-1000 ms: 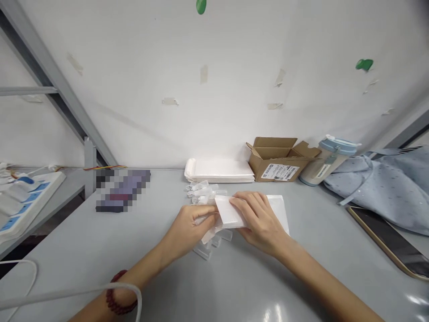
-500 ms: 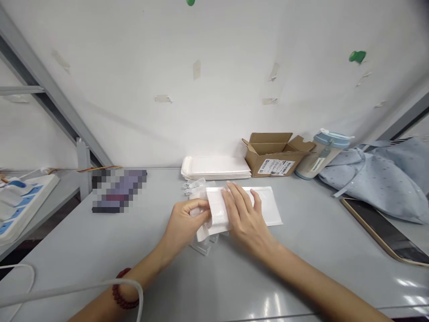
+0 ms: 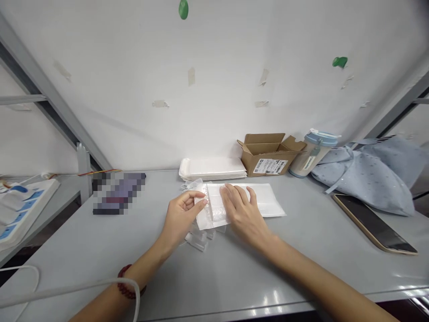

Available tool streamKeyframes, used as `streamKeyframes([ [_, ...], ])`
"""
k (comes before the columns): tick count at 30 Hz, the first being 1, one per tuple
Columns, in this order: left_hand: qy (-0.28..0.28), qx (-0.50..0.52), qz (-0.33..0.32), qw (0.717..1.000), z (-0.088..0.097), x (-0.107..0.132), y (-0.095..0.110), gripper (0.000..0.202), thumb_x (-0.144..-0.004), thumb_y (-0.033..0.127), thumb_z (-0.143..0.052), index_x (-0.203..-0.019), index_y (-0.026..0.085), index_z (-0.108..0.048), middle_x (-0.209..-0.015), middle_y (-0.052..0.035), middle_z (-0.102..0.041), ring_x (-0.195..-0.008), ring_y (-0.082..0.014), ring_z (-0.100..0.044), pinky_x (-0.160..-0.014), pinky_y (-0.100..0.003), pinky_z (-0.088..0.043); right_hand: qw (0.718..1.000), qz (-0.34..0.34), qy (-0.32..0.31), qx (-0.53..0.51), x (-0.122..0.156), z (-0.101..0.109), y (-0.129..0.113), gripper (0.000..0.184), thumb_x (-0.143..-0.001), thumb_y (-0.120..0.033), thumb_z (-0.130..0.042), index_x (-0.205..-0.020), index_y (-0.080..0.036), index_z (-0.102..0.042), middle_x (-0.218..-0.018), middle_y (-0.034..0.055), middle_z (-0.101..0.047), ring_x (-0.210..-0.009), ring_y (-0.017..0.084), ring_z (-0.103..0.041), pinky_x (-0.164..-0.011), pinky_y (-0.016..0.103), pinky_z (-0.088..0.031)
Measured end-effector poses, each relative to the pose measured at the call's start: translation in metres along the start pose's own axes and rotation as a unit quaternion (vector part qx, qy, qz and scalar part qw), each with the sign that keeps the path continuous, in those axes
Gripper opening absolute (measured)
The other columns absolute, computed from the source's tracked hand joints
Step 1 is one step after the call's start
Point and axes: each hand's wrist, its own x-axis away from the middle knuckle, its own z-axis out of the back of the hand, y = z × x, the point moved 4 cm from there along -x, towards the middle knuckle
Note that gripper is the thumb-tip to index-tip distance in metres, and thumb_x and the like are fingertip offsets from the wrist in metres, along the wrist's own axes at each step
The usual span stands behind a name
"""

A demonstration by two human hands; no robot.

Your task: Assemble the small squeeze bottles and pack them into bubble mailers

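Observation:
A white bubble mailer (image 3: pixel 270 201) lies on the grey table, over a loose pile of clear plastic pieces (image 3: pixel 197 240). Its flap end (image 3: pixel 203 220) points left, with bubble lining showing. At that end my left hand (image 3: pixel 182 217) pinches the flap edge between thumb and forefinger. My right hand (image 3: pixel 244 212) lies on the mailer's upper face, palm down, its fingers stretched out and the little finger a bit apart. More clear pieces poke out behind the mailer.
Behind stand a stack of white mailers (image 3: pixel 214 167), an open cardboard box (image 3: pixel 271 163) and a cup with a blue lid (image 3: pixel 311 154). To the right are a light blue cloth bag (image 3: pixel 365 174) and a phone (image 3: pixel 375 223). A white cable (image 3: pixel 77 286) crosses the lower left, near a power strip (image 3: pixel 30 210).
The flap now lies spread out to the left, with more of its bubble lining showing. My left fingers have moved slightly up and left along it. My right hand stays on the mailer.

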Motion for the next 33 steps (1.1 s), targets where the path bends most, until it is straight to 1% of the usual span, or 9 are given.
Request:
streamKeyframes([
  [7,-0.013,-0.037,-0.045,0.998,-0.003,0.006,0.005,0.032,-0.077,0.036,-0.062,-0.1,0.016,-0.056,-0.068,0.0002,-0.065,-0.06,-0.0127,-0.059,-0.053,-0.02,-0.046,0.996,0.065,0.045,-0.045,0.003,0.003,-0.007,0.032,-0.085,-0.004,-0.037,-0.11,-0.008,-0.056,-0.098,0.0124,-0.062,-0.09,0.022,-0.052,-0.089,0.048,-0.031],
  [11,0.018,-0.126,-0.134,0.983,0.0,0.011,0.012,0.032,-0.083,0.032,-0.056,-0.112,0.017,-0.05,-0.08,-0.0027,-0.068,-0.071,-0.0151,-0.063,-0.063,-0.024,-0.051,0.997,0.049,0.029,-0.06,0.001,0.006,-0.004,0.033,-0.083,-0.003,-0.038,-0.11,-0.01,-0.056,-0.099,0.0128,-0.061,-0.091,0.023,-0.052,-0.089,0.047,-0.03],
  [15,0.004,-0.248,-0.314,0.917,-0.005,0.018,0.02,0.017,-0.086,0.017,-0.049,-0.101,0.017,-0.058,-0.098,-0.007,-0.068,-0.092,-0.0175,-0.063,-0.083,-0.03,-0.051,0.997,0.038,0.0,-0.063,0.0,0.005,0.002,0.036,-0.079,-0.003,-0.04,-0.11,-0.011,-0.056,-0.099,0.0132,-0.06,-0.092,0.025,-0.05,-0.086,0.046,-0.031],
  [17,-0.023,-0.286,-0.405,0.868,-0.011,0.023,0.021,0.021,-0.085,0.009,-0.048,-0.099,0.017,-0.061,-0.101,-0.008,-0.067,-0.098,-0.0183,-0.061,-0.089,-0.033,-0.049,0.997,0.04,0.003,-0.065,0.0,0.007,0.005,0.035,-0.077,-0.004,-0.042,-0.109,-0.01,-0.057,-0.098,0.0135,-0.06,-0.09,0.025,-0.05,-0.083,0.044,-0.032],
  [19,-0.047,-0.313,-0.453,0.833,-0.016,0.024,0.018,0.028,-0.083,0.005,-0.048,-0.107,0.017,-0.059,-0.107,-0.0096,-0.065,-0.104,-0.02,-0.058,-0.092,-0.036,-0.047,0.997,0.042,0.015,-0.063,-0.001,0.01,0.007,0.032,-0.076,-0.004,-0.043,-0.103,-0.009,-0.059,-0.095,0.0135,-0.06,-0.087,0.024,-0.05,-0.08,0.041,-0.033],
  [23,-0.082,-0.383,-0.483,0.783,-0.021,0.021,0.015,0.038,-0.082,0.005,-0.048,-0.119,0.015,-0.051,-0.116,-0.0119,-0.061,-0.112,-0.0225,-0.053,-0.096,-0.041,-0.045,0.997,0.047,0.038,-0.049,-0.003,0.015,0.009,0.026,-0.075,0.0,-0.041,-0.088,-0.01,-0.062,-0.087,0.0115,-0.062,-0.081,0.022,-0.049,-0.078,0.039,-0.034],
  [27,-0.109,-0.436,-0.507,0.735,-0.024,0.015,0.023,0.027,-0.085,0.006,-0.044,-0.108,0.013,-0.056,-0.104,-0.0109,-0.066,-0.102,-0.0214,-0.057,-0.09,-0.038,-0.046,0.994,0.075,0.07,-0.049,-0.003,0.017,0.006,0.025,-0.077,0.002,-0.04,-0.075,-0.014,-0.059,-0.078,0.0073,-0.062,-0.075,0.018,-0.049,-0.08,0.038,-0.034],
  [30,-0.136,-0.449,-0.478,0.743,-0.028,0.008,0.03,0.026,-0.085,0.005,-0.04,-0.099,0.014,-0.06,-0.096,-0.0092,-0.068,-0.092,-0.0206,-0.061,-0.083,-0.036,-0.047,0.99,0.086,0.094,-0.057,-0.002,0.019,0.005,0.027,-0.08,0.003,-0.04,-0.066,-0.016,-0.055,-0.074,0.0047,-0.062,-0.071,0.015,-0.049,-0.083,0.038,-0.034],
  [33,-0.134,-0.433,-0.426,0.783,-0.035,0.0,0.037,0.026,-0.083,0.006,-0.041,-0.092,0.016,-0.064,-0.088,-0.0073,-0.07,-0.082,-0.0204,-0.062,-0.076,-0.035,-0.045,0.99,0.071,0.1,-0.066,-0.003,0.02,0.011,0.025,-0.082,0.0,-0.042,-0.068,-0.016,-0.054,-0.079,0.0041,-0.065,-0.074,0.014,-0.052,-0.086,0.038,-0.033],
])
